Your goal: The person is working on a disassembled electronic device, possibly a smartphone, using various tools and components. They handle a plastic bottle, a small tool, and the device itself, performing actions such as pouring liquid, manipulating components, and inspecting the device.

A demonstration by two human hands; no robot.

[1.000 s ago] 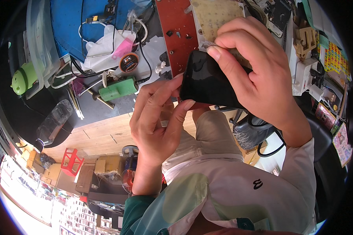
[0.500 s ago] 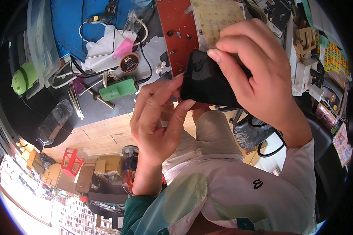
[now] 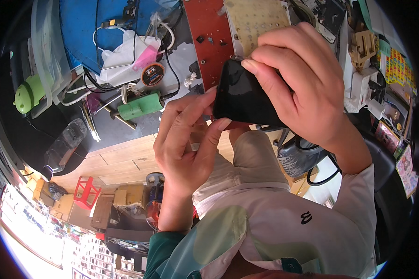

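Observation:
A black smartphone is held above the bench's front edge, its dark glossy face toward me. My left hand grips its left end, with the thumb at the lower corner and the fingertips at the upper left edge. Over the phone's right part lies my right hand, its thumb and forefinger pinched together at the upper edge. Whether a thin film or anything else sits in that pinch is too small to make out. The phone's right end is hidden behind the right hand.
Behind the phone lie a red metal plate and a cream perforated board. Leftward are a green cylindrical tool, a round tin, a white mask, cables and a plastic bottle. A black chair stands below right.
My right hand has shifted very slightly left along the phone's upper edge. The left hand and the phone look almost unmoved.

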